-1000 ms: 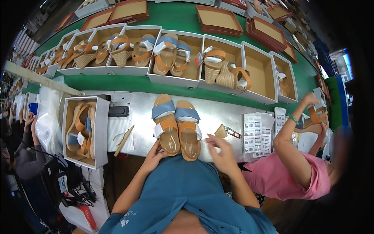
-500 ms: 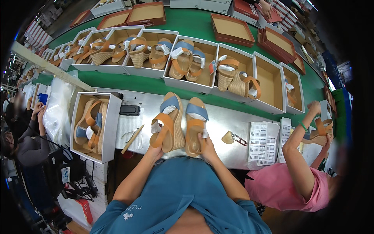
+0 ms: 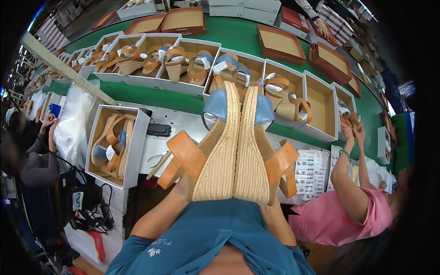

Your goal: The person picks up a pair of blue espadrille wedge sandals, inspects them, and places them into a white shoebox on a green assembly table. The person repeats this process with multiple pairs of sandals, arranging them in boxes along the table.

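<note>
A pair of wedge sandals with blue toe straps, tan ankle straps and woven-rope wedges is held up close in front of me. The left sandal (image 3: 214, 165) and the right sandal (image 3: 255, 165) stand side by side, toes pointing away, their wedge sides touching or nearly so. My left hand (image 3: 182, 187) grips the left sandal from behind its heel, fingers mostly hidden by it. Behind the other heel is my right hand (image 3: 266, 210), holding the right sandal, its fingers also covered. An open white box (image 3: 138, 149) to the left contains another such pair.
A row of open shoe boxes (image 3: 321, 133) lines the green surface (image 3: 229, 34) beyond the metal table. Stacked brown lids (image 3: 330, 62) lie farther back. Label sheets (image 3: 306, 172) and a co-worker in pink (image 3: 341, 206), handling a sandal, are at right. A black case (image 3: 159, 130) lies left.
Both sandals have come up from over the table toward me and been turned and brought together, wedges now facing me. The co-worker at right has moved a sandal to a box in the row.
</note>
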Demonstrator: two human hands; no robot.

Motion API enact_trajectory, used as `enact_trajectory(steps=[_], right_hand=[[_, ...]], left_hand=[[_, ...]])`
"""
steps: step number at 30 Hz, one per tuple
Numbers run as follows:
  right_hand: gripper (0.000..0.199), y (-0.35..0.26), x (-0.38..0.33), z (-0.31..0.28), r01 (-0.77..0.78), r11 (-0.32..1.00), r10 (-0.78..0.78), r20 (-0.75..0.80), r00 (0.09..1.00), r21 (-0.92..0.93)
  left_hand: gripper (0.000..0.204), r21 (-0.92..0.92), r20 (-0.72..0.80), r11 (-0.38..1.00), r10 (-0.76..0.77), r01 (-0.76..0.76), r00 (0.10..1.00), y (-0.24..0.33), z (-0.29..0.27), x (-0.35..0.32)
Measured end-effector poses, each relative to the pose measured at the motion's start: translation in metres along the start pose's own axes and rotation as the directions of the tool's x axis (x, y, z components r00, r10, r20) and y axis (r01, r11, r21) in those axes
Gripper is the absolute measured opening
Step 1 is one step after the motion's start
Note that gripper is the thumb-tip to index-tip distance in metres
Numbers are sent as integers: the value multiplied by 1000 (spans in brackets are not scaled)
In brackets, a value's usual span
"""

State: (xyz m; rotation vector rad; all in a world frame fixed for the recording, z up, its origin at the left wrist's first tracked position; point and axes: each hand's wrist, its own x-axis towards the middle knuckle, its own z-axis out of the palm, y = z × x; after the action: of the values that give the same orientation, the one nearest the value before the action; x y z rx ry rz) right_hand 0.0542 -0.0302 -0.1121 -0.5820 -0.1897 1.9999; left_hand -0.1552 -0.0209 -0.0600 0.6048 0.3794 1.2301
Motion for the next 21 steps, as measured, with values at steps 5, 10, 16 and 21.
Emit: enact_trajectory(steps=[5,10,16,21], right_hand=[[56,-7,-7,10,96,995,-96,97,991,3],[53,3,7,-49,159,650,-325,-82,942,-743],[46,-3,19,-86,-61,127,-13,-63,998,-990],[47,-62,13,37,234,-448,-91,304,948,-863]], left_hand=[[52,-206,-63,972,-126,111,990,6,0,-9],[56,-581,25,797,-186,166,982,9,-8,-13],[56,-457,-76,881,-180,126,981,10,-18,-19],[56,-534,-28,833,-189,146,982,19,-14,-22]])
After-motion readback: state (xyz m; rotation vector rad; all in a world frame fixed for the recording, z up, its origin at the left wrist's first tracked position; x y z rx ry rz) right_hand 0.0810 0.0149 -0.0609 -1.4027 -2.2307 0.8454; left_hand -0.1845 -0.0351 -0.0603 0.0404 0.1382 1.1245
